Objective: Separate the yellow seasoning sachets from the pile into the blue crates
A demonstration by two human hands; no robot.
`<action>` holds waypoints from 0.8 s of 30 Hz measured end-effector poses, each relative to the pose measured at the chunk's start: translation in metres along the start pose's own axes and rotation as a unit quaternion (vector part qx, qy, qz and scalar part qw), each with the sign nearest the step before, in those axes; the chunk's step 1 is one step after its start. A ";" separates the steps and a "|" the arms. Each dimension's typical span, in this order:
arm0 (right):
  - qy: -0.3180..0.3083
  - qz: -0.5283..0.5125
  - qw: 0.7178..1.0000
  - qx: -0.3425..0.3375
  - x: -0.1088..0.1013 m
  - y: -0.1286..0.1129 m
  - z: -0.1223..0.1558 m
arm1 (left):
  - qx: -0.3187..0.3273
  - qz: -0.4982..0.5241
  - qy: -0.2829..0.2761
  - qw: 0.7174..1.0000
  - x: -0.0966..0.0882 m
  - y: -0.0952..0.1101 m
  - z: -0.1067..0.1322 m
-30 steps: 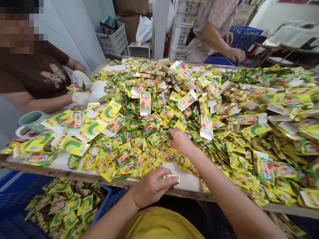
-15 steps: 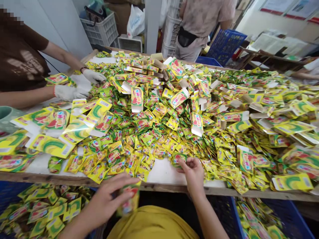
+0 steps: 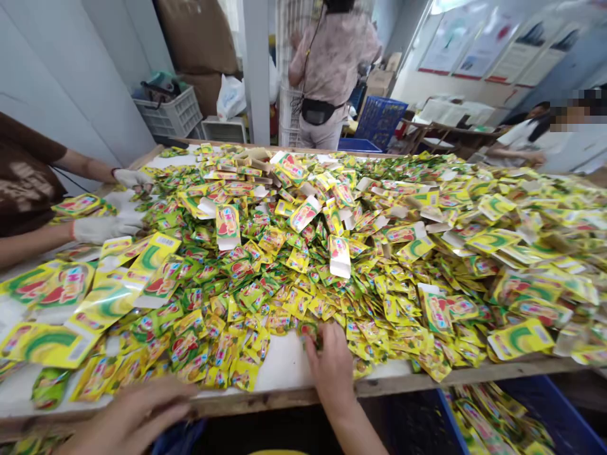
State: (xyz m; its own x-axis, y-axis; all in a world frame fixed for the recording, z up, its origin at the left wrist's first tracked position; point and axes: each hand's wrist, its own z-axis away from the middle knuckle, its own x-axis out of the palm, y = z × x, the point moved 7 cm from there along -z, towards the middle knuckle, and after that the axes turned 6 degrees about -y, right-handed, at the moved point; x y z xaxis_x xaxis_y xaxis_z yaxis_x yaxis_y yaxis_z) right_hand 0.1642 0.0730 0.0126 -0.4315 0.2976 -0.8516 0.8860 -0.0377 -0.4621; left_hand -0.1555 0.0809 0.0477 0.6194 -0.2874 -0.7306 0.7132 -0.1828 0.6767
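Observation:
A large heap of small yellow-green foil sachets (image 3: 284, 278) covers the white table top (image 3: 284, 366), with bigger flat printed cards (image 3: 47, 341) at the left and a few standing upright (image 3: 339, 256). My right hand (image 3: 329, 363) rests at the heap's near edge, fingertips among the sachets and partly hidden. My left hand (image 3: 133, 417) is blurred at the lower left, above the wooden table edge (image 3: 265, 401), its fingers apart and nothing visible in it. A co-worker's white-gloved hands (image 3: 107, 229) work at the heap's left side.
Blue crates (image 3: 417, 423) holding sachets stand below the near table edge. Behind the table, a person in a pink shirt (image 3: 332, 69) stands by stacked white crates (image 3: 289, 107). A seated person (image 3: 521, 151) is at the far right, with posters on the wall behind.
The packet held in my left hand half a second ago no longer shows, and that hand has moved to the lower left. My right hand has shifted left along the heap. The view has tilted upward.

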 end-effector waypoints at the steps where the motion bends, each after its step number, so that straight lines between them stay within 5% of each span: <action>1: -0.004 -0.009 1.000 -0.014 0.002 -0.005 0.001 | 0.101 -0.029 -0.054 0.993 0.015 0.041 -0.034; 3: -0.021 -0.035 0.998 -0.042 0.008 -0.012 0.004 | 0.269 -0.087 -0.075 0.956 0.039 0.121 -0.101; 5: -0.037 -0.069 0.995 -0.069 0.012 -0.016 0.010 | 0.354 -0.155 -0.033 0.922 0.059 0.186 -0.165; 7: -0.053 -0.108 0.989 -0.085 0.016 -0.015 0.019 | 0.389 -0.230 -0.058 0.890 0.087 0.228 -0.218; 9: -0.080 -0.155 0.981 -0.082 0.023 -0.009 0.028 | 0.404 -0.282 -0.109 0.864 0.110 0.249 -0.251; 12: -0.110 -0.235 0.964 -0.059 0.027 0.003 0.032 | 0.419 -0.314 -0.148 0.839 0.118 0.254 -0.261; 16: -0.047 -0.347 0.935 0.053 -0.012 0.030 0.012 | 0.414 -0.265 -0.078 0.867 0.086 0.241 -0.218; 18: 0.035 -0.414 0.901 0.126 -0.047 0.043 -0.003 | 0.347 -0.216 -0.052 0.911 0.077 0.222 -0.188; 21: 0.149 -0.445 0.869 0.155 -0.090 0.045 -0.025 | 0.182 -0.153 -0.048 0.970 0.089 0.178 -0.147; 24: 0.101 -0.426 0.896 0.072 -0.087 0.019 -0.045 | 0.054 -0.102 -0.032 0.993 0.116 0.140 -0.116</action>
State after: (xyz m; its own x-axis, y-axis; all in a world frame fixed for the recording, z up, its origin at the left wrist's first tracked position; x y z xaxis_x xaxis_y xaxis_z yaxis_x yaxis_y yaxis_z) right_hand 0.2262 0.0890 0.0894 -0.8881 0.4438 -0.1193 0.2127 0.1669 -0.9628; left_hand 0.0541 0.1312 0.0473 0.4417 -0.2928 -0.8480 0.7800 -0.3418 0.5243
